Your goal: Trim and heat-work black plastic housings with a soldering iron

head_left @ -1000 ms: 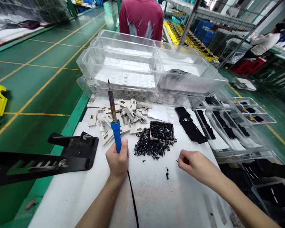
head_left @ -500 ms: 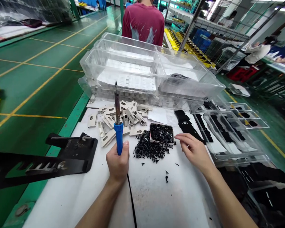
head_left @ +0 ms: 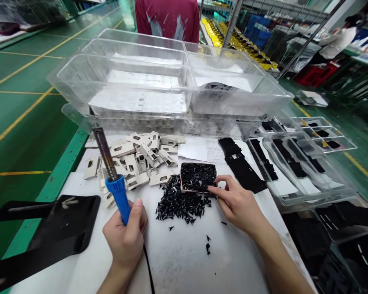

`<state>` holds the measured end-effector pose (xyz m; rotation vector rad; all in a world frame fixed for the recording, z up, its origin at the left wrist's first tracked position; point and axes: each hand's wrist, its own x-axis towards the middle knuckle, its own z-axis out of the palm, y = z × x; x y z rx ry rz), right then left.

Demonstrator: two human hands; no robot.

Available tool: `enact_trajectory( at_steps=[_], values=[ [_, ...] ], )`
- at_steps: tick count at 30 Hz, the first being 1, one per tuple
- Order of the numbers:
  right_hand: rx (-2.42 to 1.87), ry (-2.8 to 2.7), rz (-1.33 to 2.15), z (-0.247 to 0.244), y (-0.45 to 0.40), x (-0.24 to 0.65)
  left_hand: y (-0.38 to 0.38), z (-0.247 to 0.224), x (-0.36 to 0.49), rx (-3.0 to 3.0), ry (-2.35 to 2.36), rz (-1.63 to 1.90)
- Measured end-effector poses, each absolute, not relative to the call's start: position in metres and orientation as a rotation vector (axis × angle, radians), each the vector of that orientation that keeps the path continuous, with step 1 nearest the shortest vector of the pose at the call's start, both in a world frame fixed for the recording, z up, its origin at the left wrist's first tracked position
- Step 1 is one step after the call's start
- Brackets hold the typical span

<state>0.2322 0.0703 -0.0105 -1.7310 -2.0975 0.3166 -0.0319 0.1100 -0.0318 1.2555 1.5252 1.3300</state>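
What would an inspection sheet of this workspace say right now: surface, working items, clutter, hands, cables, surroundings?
Surface: white worktop with dark specks and smudges.
Working items: blue-handled iron, tip up; small box filled with black pieces, more piled around its near side.
Clutter: jumbled pale parts; paper; a few stray black bits nearer the wearer.
Hands: left hand grips the iron's handle; right hand has fingertips at the box's right side, any grip unclear.
Cables: one black cable below the left hand; no knot seen.
Surroundings: clear trays beyond; person in a red top behind them.
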Motion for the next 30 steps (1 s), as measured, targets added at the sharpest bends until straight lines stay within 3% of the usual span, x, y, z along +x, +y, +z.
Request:
enact_trajectory(
  at_steps=[9, 16, 30],
  values=[
    [-1.604, -1.635, 0.270, -0.015, 0.073, 0.243, 0.110, -0.030, -0.027, 0.964, 1.378, 1.403],
    [-1.806, -1.606, 0.442, -0.028, 0.077, 0.231, 0.113, -0.027, -0.024, 0.942, 1.342, 1.422],
    [-1.653, -1.831, 0.521, -0.021, 0.072, 0.227, 0.112, -0.028, -0.025, 0.957, 1.350, 1.413]
  ],
)
